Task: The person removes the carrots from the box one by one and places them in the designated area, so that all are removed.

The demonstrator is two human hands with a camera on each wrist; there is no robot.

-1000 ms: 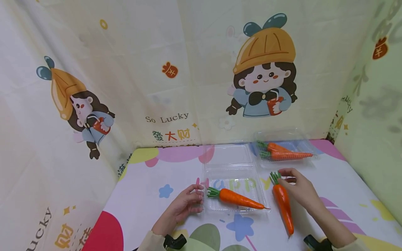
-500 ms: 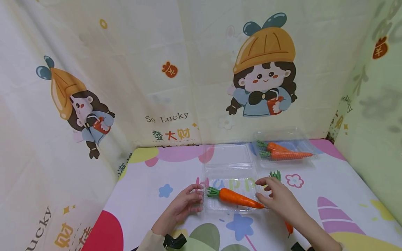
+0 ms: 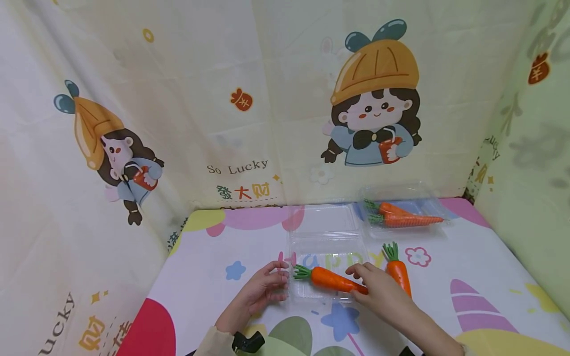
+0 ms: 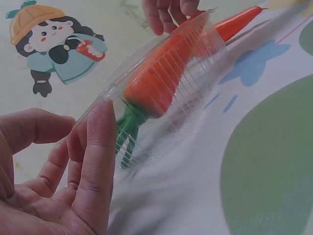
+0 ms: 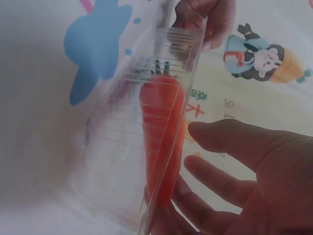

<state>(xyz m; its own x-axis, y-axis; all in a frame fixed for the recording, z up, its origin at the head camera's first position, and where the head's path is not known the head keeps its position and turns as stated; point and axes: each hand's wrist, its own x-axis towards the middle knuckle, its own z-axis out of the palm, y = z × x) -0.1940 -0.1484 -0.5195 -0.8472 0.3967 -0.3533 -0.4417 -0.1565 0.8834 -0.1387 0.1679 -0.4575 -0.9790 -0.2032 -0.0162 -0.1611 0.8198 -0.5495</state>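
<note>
An orange carrot (image 3: 331, 279) with green stems lies in the base of a clear plastic clamshell box (image 3: 311, 297), whose lid is folded back. At the box's left rim, my left hand (image 3: 262, 289) pinches the edge; the left wrist view has thumb and fingers on either side of it. My right hand (image 3: 378, 287) reaches over the box's right side, at the carrot's thin end. In the right wrist view its fingers (image 5: 215, 183) are spread around the carrot without closing. A second carrot (image 3: 398, 273) lies on the table behind the right hand, its tip hidden by the wrist.
Two more carrots (image 3: 407, 219) sit in another clear plastic box (image 3: 423, 188) at the back right. A patterned white cloth (image 3: 213, 277) covers the table, and printed curtains (image 3: 285, 99) rise behind and at both sides.
My right hand has left the carrot lying on the table and moved left over the box, to the carrot inside. My left hand stays at the box's rim.
</note>
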